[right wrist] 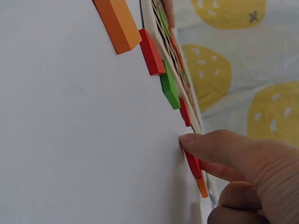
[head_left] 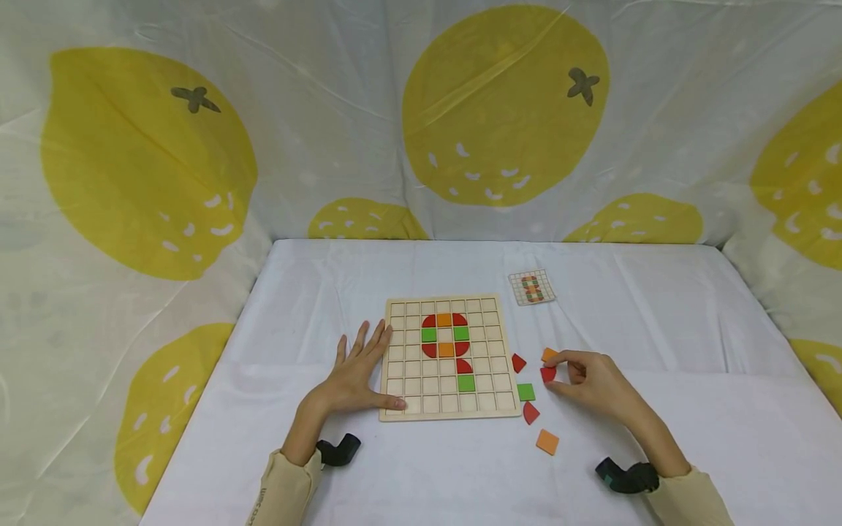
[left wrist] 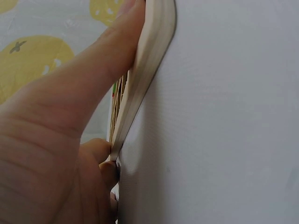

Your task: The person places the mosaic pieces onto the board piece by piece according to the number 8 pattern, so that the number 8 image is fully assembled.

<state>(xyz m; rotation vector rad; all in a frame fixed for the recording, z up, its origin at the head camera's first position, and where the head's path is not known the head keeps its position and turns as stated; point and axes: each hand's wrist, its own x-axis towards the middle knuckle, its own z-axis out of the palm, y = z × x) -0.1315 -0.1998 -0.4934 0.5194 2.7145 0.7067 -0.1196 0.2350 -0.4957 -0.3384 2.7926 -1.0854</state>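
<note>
My left hand [head_left: 350,381] lies spread with straight fingers along the left side of a wooden grid board [head_left: 412,367], its thumb on the front left corner. On the board, red quarter-round, orange square and green square tiles form a ring with a short tail. To the right of the board, my right hand [head_left: 597,383] pinches a red tile [head_left: 548,375] between thumb and index finger, at table level. An orange tile [head_left: 549,354] sits just behind that red piece, partly covered by the index finger. In the right wrist view the thumb meets the edge of the red tile [right wrist: 192,164].
Between board and right hand are loose tiles: a red one [head_left: 519,363], a green square [head_left: 526,392], another red one [head_left: 531,413] and an orange square [head_left: 547,442]. Behind the board lies a small pattern card [head_left: 532,287]. Lemon-print cloth [head_left: 349,109] hangs around the white table.
</note>
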